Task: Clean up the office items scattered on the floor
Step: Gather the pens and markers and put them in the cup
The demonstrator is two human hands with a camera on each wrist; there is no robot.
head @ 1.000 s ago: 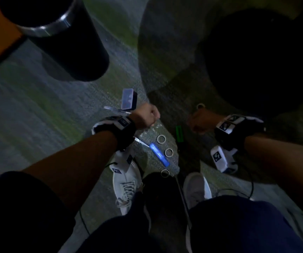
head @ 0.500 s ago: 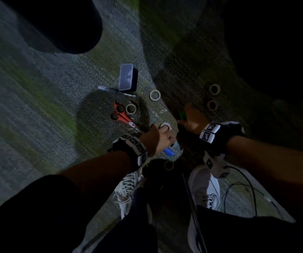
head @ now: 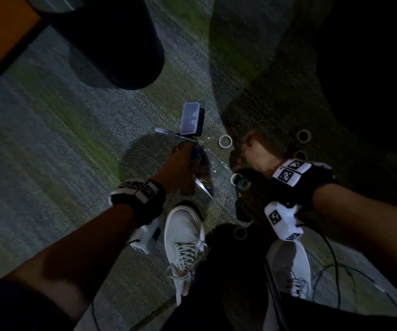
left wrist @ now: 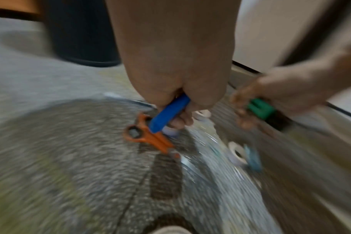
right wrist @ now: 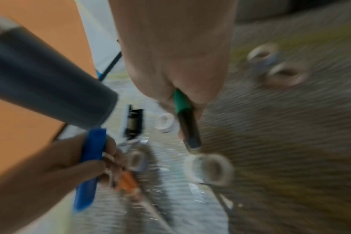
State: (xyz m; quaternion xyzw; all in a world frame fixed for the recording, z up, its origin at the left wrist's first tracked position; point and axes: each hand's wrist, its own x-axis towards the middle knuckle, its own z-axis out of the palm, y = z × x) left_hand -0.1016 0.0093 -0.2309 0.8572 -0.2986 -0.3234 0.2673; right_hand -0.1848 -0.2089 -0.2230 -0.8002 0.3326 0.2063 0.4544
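**Blue marker in one fist, green-capped pen in the other**

Blue plastic shows first: the left hand [left wrist: 176,76] has its fingers curled round a blue marker [left wrist: 168,115], gripped near its upper end so the free end hangs toward the carpet [head: 49,163]. Just below it lie orange-handled scissors [left wrist: 148,137], flat on the floor with the loops nearest the fingers. The right hand [right wrist: 176,63] is wrapped round a green-and-black pen [right wrist: 185,120], tip pointing down.

Several small tape rolls remain scattered: one [right wrist: 209,169] lies just under the pen tip, another [head: 225,141] sits near a small clear-lidded case [head: 190,120], and two more [right wrist: 278,66] lie further off. A dark cylindrical bin [head: 111,44] stands beyond.

Both pens look light, stiff and smooth, so a mid-barrel hold should suit. The scissors are likely best lifted by the loops, blades kept away. The rolls seem light and could roll off; pinching through the centre hole looks safest.
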